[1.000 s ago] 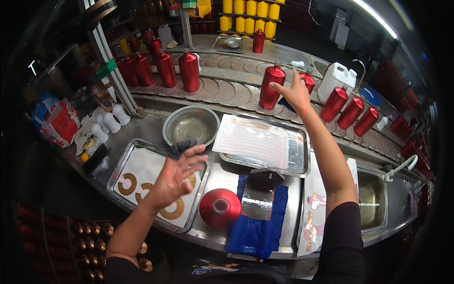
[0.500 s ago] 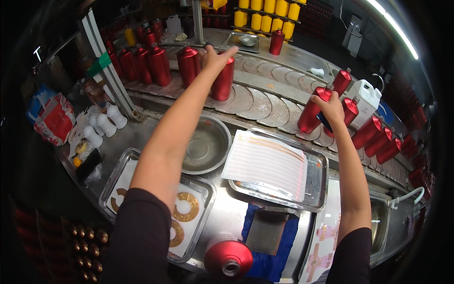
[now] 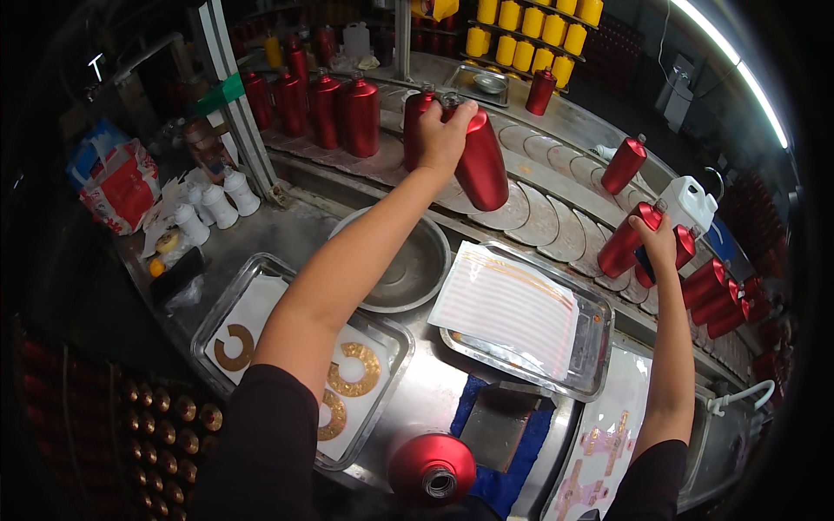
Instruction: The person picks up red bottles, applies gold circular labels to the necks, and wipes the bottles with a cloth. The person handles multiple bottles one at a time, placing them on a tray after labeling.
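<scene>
My left hand [image 3: 443, 143] is closed around the upper part of a glossy red bottle [image 3: 483, 169], which leans with its base toward the right above the conveyor. Another red bottle [image 3: 415, 126] stands just left of it, partly hidden by the hand. At the right, my right hand [image 3: 658, 245] grips a red bottle [image 3: 624, 243] near its neck. Something dark blue shows under that hand, too hidden to name. Beside the right hand is one more red bottle [image 3: 685, 246]. Close to my body, a red bottle [image 3: 432, 466] with an open neck stands upright on the bench.
Overlapping metal plates form the conveyor [image 3: 532, 217], lined with red bottles. Nearer are a round metal basin [image 3: 404, 269], a tray [image 3: 599, 334] under striped sheets [image 3: 508, 304], and a tray [image 3: 395, 382] with gold C-shaped pieces [image 3: 356, 369]. A metal post [image 3: 234, 113] rises at left.
My left hand, earlier spread at the bottle tops, has closed on a bottle and tilted it. My right hand remains on its bottle. The whole view has shifted.
</scene>
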Action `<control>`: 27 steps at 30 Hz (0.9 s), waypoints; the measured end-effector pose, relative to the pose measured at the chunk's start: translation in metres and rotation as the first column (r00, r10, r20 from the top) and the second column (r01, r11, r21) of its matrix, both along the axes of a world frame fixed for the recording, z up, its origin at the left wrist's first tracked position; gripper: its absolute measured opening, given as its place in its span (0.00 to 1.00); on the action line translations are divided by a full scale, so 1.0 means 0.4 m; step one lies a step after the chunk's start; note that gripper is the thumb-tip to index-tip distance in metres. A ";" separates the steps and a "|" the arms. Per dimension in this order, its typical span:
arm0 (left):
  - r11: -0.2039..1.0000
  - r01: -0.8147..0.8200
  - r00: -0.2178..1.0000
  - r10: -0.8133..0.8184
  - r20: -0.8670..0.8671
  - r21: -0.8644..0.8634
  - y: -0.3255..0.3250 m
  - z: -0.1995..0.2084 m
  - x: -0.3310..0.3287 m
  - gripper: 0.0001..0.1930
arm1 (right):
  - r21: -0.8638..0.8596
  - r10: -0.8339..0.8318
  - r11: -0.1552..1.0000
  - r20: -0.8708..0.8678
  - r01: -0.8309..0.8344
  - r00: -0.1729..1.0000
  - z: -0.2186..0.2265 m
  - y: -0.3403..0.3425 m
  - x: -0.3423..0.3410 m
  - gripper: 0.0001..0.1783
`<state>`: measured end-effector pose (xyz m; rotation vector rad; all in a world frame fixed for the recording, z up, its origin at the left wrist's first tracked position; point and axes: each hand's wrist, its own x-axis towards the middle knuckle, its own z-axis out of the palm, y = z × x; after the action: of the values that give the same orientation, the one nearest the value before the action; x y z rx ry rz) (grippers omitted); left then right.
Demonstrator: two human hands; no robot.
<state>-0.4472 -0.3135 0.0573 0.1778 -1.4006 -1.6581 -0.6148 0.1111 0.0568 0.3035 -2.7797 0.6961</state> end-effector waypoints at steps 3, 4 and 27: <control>1.000 0.018 0.997 -0.017 -0.072 0.023 -0.057 0.061 0.147 0.09 | -0.015 0.016 1.000 -0.054 -0.017 0.998 -0.009 0.047 -0.027 0.52; 1.000 0.031 0.994 -0.030 -0.101 0.002 -0.090 0.074 0.209 0.09 | -0.007 0.013 1.000 -0.050 -0.013 0.999 -0.014 0.063 -0.035 0.54; 0.469 -0.556 0.324 0.882 0.341 -0.686 -0.569 -0.073 0.899 0.30 | -0.409 0.794 0.514 -0.106 -0.754 0.598 0.221 -0.612 0.465 0.38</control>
<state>-0.0875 -0.5411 0.0280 1.0984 -1.7778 -0.3794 -0.4286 -0.1336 0.1453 1.5197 -2.3508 1.5013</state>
